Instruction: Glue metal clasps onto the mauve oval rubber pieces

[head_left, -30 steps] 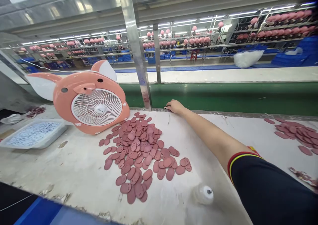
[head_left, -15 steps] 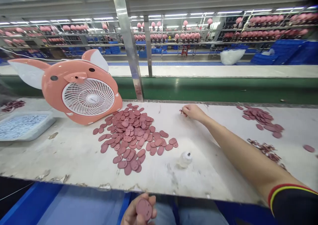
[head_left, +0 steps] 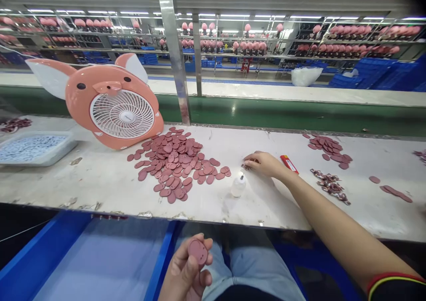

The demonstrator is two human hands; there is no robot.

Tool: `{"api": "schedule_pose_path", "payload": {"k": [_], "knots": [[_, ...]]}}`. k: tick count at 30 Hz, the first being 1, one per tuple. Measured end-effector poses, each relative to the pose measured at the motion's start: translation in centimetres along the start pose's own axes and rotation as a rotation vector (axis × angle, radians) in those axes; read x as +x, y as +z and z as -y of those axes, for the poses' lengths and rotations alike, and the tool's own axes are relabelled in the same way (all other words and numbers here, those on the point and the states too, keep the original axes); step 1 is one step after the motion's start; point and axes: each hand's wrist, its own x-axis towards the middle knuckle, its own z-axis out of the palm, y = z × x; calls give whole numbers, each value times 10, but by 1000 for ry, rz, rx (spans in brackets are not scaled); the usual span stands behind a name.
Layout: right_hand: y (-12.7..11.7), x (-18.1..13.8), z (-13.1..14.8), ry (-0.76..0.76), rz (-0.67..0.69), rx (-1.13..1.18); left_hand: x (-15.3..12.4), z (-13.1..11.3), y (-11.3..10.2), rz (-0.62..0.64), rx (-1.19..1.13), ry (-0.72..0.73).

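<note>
Below the table edge, my left hand [head_left: 186,270] grips a dark pink oval snout piece [head_left: 198,251] between thumb and fingers. My right hand [head_left: 262,163] rests on the white table [head_left: 100,181], fingers curled over a few small dark bits I cannot make out. A small white squeeze bottle [head_left: 238,185] stands just left of that hand. A red lighter-like stick [head_left: 289,164] lies right beside it. A heap of several pink snout pieces [head_left: 176,161] spreads across the table to the left.
A pink pig-faced fan [head_left: 115,106] stands at the back left, by a metal post [head_left: 173,52]. A grey tray [head_left: 33,148] of small parts sits far left. More pink pieces [head_left: 328,146] and dark scraps [head_left: 329,185] lie right. A green conveyor [head_left: 282,112] runs behind.
My right hand drew back from the table's far edge to a spot near the bottle. The view dropped, and my left hand with the snout piece came into sight.
</note>
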Motion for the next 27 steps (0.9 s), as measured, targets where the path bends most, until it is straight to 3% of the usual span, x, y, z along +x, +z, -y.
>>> {"api": "schedule_pose_path", "payload": {"k": [3,7,11,13,19,22,27], "knots": [[3,-12,-1,-8,-15,87,-7,-1,3,9,-3,-17],[3,-38,-4,75,-178,301,-16,-5,8,79,3,-30],[1,-81,21,74,-310,633,-16,-7,5,198,-12,-96],[3,-106,48,38,-265,771,-13,-6,0,261,-11,-135],[13,-156,134,-168,97,995,-13,-3,-8,332,26,-157],[17,-161,151,-302,111,899,-15,-5,-6,323,48,-149],[19,-159,157,-416,114,747,-15,-6,-7,304,94,-158]]}}
